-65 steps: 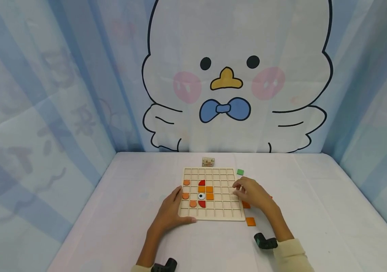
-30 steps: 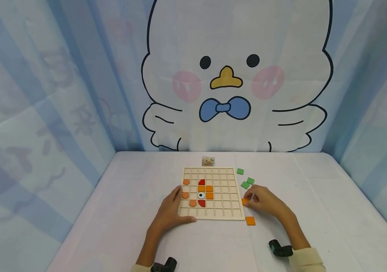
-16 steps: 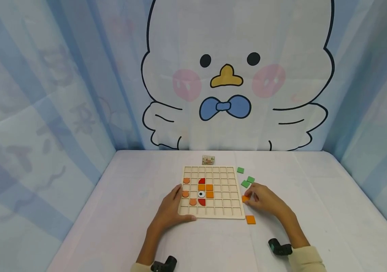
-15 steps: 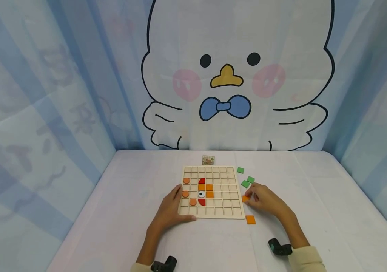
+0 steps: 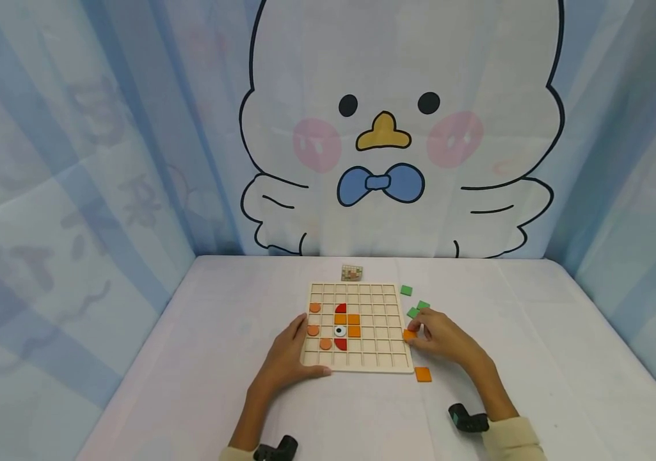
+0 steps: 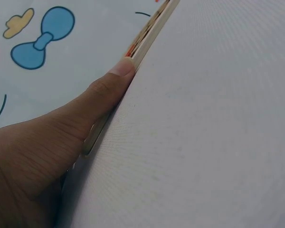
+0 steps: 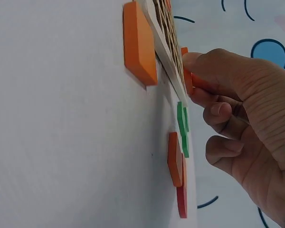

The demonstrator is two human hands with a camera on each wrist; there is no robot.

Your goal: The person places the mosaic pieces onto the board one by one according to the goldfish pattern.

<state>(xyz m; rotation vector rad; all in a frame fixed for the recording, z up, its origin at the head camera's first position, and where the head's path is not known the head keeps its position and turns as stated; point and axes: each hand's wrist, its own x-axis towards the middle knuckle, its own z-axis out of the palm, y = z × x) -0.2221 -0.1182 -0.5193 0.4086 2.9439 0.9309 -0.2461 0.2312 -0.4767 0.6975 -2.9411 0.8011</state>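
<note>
A pale wooden grid board (image 5: 379, 359) lies on the table. On it are orange discs (image 5: 326, 344), red quarter-round pieces (image 5: 341, 308), several orange squares (image 5: 354, 331) and a white eye disc (image 5: 336, 330). My left hand (image 5: 284, 355) rests around the board's near left corner, fingers along the left side and thumb (image 6: 104, 90) on the front edge. At the right edge my right hand (image 5: 443, 336) pinches an orange square tile (image 5: 409, 335) between thumb and forefinger. The right wrist view shows this held tile (image 7: 187, 78) right at the board's rim, its other fingers loosely curled.
Another orange square (image 5: 423, 374) lies by the board's near right corner. Green squares (image 5: 406, 291) lie along its far right side. Low in the right wrist view are an orange tile (image 7: 175, 159) and a red piece (image 7: 182, 202). A small patterned card (image 5: 352, 273) sits behind the board.
My right hand drew back rightward from over the board's right edge and took hold of an orange tile beside it. It has since shifted slightly left with the tile. The left hand stays put.
</note>
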